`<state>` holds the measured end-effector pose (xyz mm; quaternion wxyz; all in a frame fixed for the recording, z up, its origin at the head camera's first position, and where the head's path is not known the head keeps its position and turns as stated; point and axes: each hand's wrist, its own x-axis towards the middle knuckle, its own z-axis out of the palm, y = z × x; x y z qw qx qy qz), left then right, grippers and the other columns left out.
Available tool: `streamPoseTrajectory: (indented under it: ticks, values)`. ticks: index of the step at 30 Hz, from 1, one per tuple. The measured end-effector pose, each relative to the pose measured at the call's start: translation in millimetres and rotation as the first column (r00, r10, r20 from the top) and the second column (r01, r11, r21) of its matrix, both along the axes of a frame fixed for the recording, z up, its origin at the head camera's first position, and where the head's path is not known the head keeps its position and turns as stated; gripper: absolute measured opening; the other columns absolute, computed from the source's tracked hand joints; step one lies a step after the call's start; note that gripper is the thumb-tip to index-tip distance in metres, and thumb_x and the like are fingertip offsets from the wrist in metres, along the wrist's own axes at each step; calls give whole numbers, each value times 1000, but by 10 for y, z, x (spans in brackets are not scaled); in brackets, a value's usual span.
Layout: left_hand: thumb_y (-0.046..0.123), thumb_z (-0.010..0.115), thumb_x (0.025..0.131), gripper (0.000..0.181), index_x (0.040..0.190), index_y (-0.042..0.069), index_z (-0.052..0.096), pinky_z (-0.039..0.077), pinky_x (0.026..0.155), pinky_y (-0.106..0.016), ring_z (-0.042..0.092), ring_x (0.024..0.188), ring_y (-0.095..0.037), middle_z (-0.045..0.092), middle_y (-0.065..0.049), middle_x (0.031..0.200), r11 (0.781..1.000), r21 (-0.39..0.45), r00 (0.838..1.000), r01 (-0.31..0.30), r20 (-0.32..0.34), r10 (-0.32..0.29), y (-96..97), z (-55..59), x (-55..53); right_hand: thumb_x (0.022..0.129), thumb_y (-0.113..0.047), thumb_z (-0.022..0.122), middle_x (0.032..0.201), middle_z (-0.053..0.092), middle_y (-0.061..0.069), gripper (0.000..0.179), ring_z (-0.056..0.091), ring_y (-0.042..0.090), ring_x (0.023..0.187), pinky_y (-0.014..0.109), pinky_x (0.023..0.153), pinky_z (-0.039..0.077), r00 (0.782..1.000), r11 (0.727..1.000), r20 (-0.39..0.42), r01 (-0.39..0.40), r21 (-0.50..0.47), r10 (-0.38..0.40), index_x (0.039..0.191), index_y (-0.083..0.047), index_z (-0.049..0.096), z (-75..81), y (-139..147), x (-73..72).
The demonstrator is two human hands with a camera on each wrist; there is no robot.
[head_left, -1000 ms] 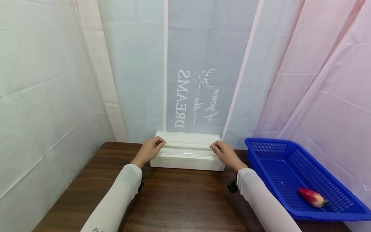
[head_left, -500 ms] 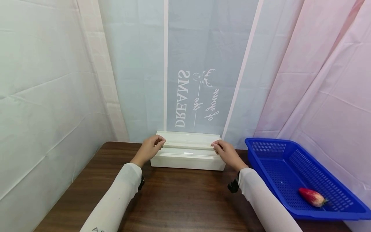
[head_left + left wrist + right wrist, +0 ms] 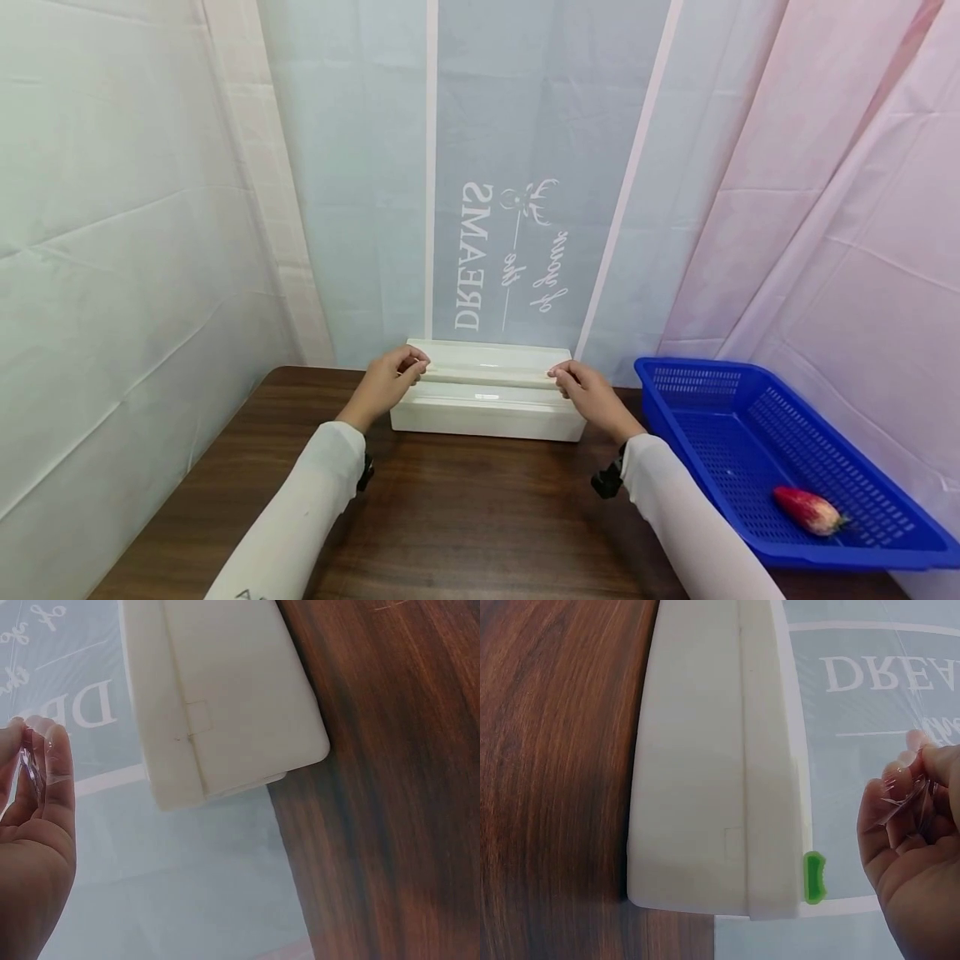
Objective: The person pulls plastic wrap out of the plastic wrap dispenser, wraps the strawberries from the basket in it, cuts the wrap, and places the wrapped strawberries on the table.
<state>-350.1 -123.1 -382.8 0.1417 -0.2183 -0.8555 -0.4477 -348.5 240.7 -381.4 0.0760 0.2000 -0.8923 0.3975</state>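
- From my remote feed, I see the left hand (image 3: pixel 386 383) pinching clear film (image 3: pixel 34 772), thumb and fingers nearly closed at the tips.
- The right hand (image 3: pixel 591 400) pinches the same film, its edge bunched between curled fingers.
- The white box (image 3: pixel 487 423) sits on the far side of the brown table (image 3: pixel 457 508), between the hands; a green piece (image 3: pixel 814 877) shows at its right end.
- To the right, I see a blue basket (image 3: pixel 855 557) holding a red-and-pale item (image 3: pixel 808 511) at its near end.
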Motion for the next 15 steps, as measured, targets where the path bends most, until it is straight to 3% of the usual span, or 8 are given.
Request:
streamPoseTrajectory:
  ticks: [6,15]
  values:
    - [25,54,96,14,103,17,62,53,69,-42,61,82,-23,66,-16,96,1000,10,1000,-9,3,9,-8,53,21,101,-32,37,89,57,21,31,48,28,69,38,58,43,1000,999,-12,-17,-33,16,109,-10,58,38,7,13]
    - [24,55,95,14,103,17,63,54,69,-42,62,84,-26,66,-13,96,1000,24,1000,-13,-3,13,-11,106,40,101,-33,37,91,56,23,28,51,32,74,38,60,44,999,999,-47,-12,-45,10,109,-15,58,116,-15,70]
